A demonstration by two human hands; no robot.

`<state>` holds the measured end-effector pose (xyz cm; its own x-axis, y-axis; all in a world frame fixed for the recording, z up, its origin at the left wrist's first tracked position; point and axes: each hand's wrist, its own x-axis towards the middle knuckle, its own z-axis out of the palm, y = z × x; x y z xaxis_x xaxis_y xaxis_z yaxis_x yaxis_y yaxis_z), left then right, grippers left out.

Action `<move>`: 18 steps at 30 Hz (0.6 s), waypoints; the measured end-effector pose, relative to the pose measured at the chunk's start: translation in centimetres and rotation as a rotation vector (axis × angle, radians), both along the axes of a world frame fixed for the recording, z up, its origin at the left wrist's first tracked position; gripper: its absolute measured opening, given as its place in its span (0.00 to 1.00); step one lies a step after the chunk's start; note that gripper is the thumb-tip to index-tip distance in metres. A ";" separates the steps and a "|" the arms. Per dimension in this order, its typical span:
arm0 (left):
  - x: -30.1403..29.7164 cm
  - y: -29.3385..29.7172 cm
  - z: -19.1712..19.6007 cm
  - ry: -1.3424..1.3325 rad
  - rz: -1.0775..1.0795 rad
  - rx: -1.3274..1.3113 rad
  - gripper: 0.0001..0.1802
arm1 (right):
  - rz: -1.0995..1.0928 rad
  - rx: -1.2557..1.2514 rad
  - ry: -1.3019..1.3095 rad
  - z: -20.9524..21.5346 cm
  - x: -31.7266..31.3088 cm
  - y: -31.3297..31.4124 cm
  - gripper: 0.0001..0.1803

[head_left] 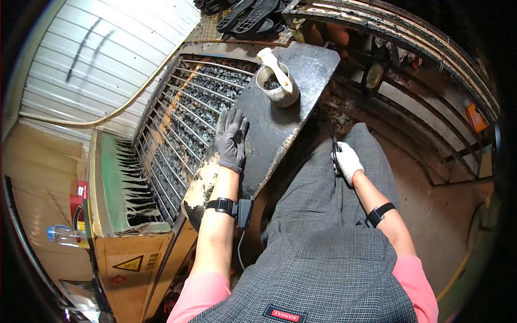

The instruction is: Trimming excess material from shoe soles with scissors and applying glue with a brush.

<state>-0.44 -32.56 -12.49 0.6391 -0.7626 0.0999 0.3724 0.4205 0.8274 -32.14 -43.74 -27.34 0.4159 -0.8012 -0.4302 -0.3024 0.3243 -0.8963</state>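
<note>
My left hand (232,140), in a grey glove, lies flat near the left edge of the dark worktop (309,62), fingers stretched out and nothing held. Down by my right thigh, my right hand (349,161) in a white glove is closed around a thin black object (337,156); its kind is not clear, as the fingers cover part of it. On the worktop stands a grey metal cup (284,98) with dark stuff inside. A pale brush (276,70) rests across the cup's rim.
Left of the worktop, a metal-barred rack (177,116) covers dark crumbs beside a machine opening with ragged strips (137,180). Black shoe soles (250,19) lie at the back. A curved metal frame (409,102) stands at right; a bottle (64,235) is at far left.
</note>
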 end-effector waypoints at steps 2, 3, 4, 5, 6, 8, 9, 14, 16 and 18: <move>-0.2 0.1 0.2 0.029 0.014 -0.001 0.39 | -0.013 0.105 -0.049 0.5 -0.1 0.1 0.17; 0.0 0.3 0.0 0.022 -0.006 -0.012 0.39 | 0.000 0.102 -0.040 0.6 -0.1 0.1 0.17; 0.2 0.4 -0.1 0.015 -0.025 -0.022 0.39 | 0.013 0.098 -0.031 0.7 -0.1 0.1 0.18; 0.4 0.3 -0.3 0.013 -0.025 -0.023 0.39 | 0.014 0.098 -0.032 0.8 -0.3 0.1 0.18; 0.6 0.4 -0.4 0.026 -0.056 -0.055 0.37 | 0.011 0.141 -0.052 1.1 -0.4 0.1 0.18; 1.2 0.4 -0.7 0.039 -0.087 -0.087 0.34 | 0.010 0.183 -0.071 1.3 -0.5 0.0 0.19; 1.2 0.3 -0.5 0.116 -0.080 -0.111 0.31 | -0.017 0.209 -0.109 1.0 -0.6 -0.2 0.21; 0.4 -0.3 1.2 0.274 0.036 -0.049 0.33 | -0.098 0.342 -0.246 -0.3 -0.7 -0.6 0.24; 0.5 -0.3 1.5 0.330 0.048 -0.060 0.34 | -0.039 0.265 -0.153 0.0 -0.6 -0.5 0.25; 0.6 -0.3 1.7 0.370 0.017 -0.106 0.39 | -0.044 0.281 -0.168 0.5 -0.4 -0.5 0.26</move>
<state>0.18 -32.86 -10.83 0.6589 -0.7497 -0.0620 0.6300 0.5049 0.5901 -32.54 -44.21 -26.85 0.4671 -0.6799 -0.5653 -0.1382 0.5754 -0.8061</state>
